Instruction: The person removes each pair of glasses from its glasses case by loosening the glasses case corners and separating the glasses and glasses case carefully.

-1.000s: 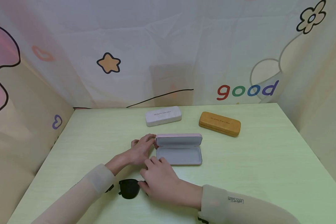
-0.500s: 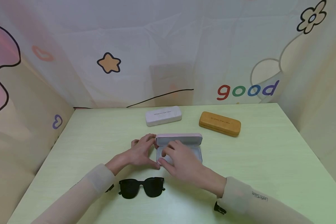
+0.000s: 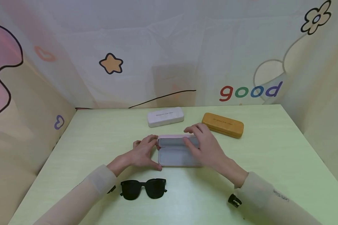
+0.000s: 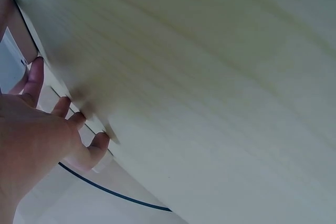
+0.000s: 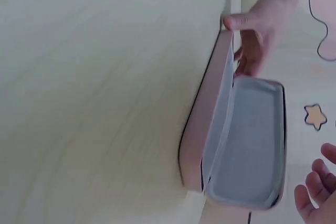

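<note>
An open pink glasses case (image 3: 176,157) with a grey lining lies on the table, its lid raised at the back. My left hand (image 3: 142,154) holds the case's left end, thumb at the front corner and fingers round the back. Over the right end hovers my right hand (image 3: 209,148), fingers loosely bent and spread. In the right wrist view its fingers (image 5: 317,182) are apart from the raised lid (image 5: 252,140). Black sunglasses (image 3: 131,189) lie in front of the case, lenses toward me, touched by neither hand.
Behind the case stand a closed white glasses case (image 3: 165,117) and, to its right, a closed tan one (image 3: 223,125). The right hand is close to the tan case. A printed cloth (image 3: 174,47) hangs along the table's back edge.
My right hand has left the sunglasses, passed over the pink case and moved right and back to its right end. My left thumb now shows at the case's front corner.
</note>
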`<state>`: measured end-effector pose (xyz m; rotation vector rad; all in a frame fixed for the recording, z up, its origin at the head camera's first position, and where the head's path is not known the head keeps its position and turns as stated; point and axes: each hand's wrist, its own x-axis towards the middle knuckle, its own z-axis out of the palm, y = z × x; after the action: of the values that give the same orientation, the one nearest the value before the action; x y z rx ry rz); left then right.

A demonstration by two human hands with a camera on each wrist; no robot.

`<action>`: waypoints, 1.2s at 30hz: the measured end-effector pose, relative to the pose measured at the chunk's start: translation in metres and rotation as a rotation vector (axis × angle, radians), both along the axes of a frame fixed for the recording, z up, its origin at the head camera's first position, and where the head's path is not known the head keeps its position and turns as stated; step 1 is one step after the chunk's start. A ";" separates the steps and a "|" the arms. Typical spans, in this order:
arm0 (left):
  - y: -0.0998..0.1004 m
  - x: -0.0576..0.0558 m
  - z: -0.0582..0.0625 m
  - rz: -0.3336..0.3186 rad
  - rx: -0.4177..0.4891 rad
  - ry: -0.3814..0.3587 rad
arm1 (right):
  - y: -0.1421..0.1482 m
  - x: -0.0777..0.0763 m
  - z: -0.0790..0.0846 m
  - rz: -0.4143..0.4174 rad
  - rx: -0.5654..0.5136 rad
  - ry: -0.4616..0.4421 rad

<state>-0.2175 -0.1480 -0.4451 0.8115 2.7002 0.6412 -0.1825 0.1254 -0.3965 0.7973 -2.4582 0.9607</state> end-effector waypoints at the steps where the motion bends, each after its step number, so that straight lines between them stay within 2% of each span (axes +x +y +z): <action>1: 0.000 0.000 0.000 -0.002 0.000 -0.001 | 0.004 -0.002 0.000 -0.007 -0.009 -0.017; 5: 0.000 0.000 0.000 -0.010 -0.001 -0.001 | 0.017 -0.009 0.001 -0.040 -0.024 -0.145; 11: 0.002 0.002 0.002 -0.013 0.008 -0.004 | 0.035 -0.019 -0.003 -0.062 0.022 -0.374; 22: 0.003 0.001 0.003 0.016 -0.025 -0.007 | 0.051 -0.025 -0.006 0.004 0.060 -0.622; 26: 0.001 0.000 0.005 0.042 -0.003 -0.020 | 0.054 -0.025 -0.007 0.038 0.029 -0.733; 30: -0.002 -0.001 0.010 0.063 0.111 -0.084 | 0.056 -0.025 -0.010 0.053 -0.012 -0.805; 36: -0.002 0.001 0.020 0.047 0.281 -0.282 | 0.056 -0.025 -0.011 0.058 -0.041 -0.865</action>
<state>-0.2170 -0.1496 -0.4251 0.6627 2.4115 1.0764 -0.2079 0.1818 -0.4080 0.4866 -3.1028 1.6313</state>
